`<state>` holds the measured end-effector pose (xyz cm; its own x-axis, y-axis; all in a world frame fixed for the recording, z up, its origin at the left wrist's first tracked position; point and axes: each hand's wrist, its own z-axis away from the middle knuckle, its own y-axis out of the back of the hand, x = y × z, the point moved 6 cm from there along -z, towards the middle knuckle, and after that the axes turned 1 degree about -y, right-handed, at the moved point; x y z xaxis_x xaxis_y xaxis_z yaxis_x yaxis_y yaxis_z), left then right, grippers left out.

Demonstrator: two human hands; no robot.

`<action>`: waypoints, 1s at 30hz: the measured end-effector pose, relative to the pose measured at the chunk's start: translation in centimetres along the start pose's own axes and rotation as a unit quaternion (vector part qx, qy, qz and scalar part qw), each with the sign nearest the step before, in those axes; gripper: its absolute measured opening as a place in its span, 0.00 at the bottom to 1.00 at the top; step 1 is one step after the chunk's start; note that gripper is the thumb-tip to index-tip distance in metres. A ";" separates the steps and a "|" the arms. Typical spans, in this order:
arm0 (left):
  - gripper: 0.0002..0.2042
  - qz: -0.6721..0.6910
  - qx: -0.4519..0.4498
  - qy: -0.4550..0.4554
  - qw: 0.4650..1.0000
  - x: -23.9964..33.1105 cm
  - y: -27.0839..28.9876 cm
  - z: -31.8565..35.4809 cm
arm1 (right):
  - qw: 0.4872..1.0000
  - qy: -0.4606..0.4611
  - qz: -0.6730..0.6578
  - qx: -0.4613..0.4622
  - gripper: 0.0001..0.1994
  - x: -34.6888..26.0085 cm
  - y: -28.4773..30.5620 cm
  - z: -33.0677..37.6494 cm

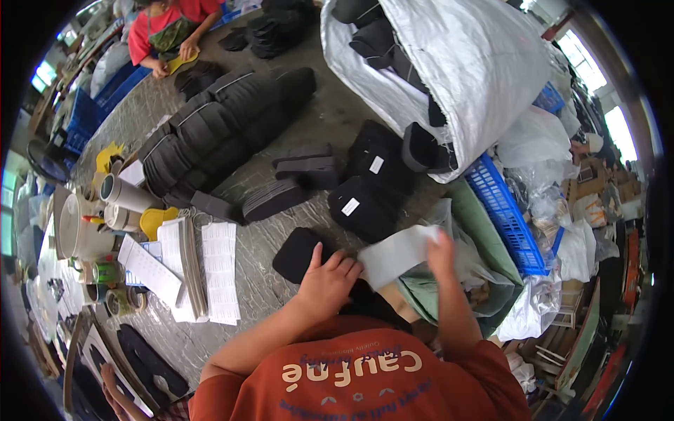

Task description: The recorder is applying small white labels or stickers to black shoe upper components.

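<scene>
My left hand (pixel 327 282) lies on a black fabric pad (pixel 293 254) near the table's front edge. Its fingers are apart, and the fingertips reach close to the left edge of a white sheet of paper (pixel 393 258). The right end of that sheet is pinched in my right hand (pixel 441 255), which is slightly blurred. Just beyond my hands, two stacks of black pads bear white labels, the nearer stack (pixel 361 210) standing close to the sheet. Part of the dark material below my left hand is hidden.
A long tied bundle of black pads (pixel 225 126) crosses the table's left half. Printed sheets (pixel 220 270) and cups stand at left. A white sack (pixel 484 63) spills black pads at far right, beside a blue crate (pixel 502 210). Across the table, a person handles a yellow piece (pixel 182 63).
</scene>
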<state>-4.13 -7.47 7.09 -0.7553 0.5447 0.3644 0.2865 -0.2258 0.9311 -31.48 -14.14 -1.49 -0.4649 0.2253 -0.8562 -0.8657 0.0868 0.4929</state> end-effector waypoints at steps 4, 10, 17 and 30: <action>0.16 -0.088 -0.044 0.024 0.995 -1.5 -0.6 0.6 | 0.917 -0.046 0.336 0.209 0.12 16.7 14.1 0.9; 0.23 -0.117 -0.075 0.106 0.985 -5.3 2.7 1.8 | 0.811 -0.295 0.499 0.079 0.22 33.2 20.5 3.9; 0.27 0.090 0.034 0.217 0.972 -2.3 2.8 -1.2 | 0.902 -0.085 0.318 0.279 0.24 18.0 11.4 -3.2; 0.30 0.509 0.253 0.534 0.626 -8.1 -10.8 -7.5 | 0.932 0.303 0.174 -0.098 0.21 -8.6 -9.0 -7.1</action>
<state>-5.52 -15.49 -6.08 0.0835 -0.5850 0.8067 0.8855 0.4148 0.2092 -21.05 -23.78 0.34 -0.6925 -0.3872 -0.6086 -0.6321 -0.0809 0.7707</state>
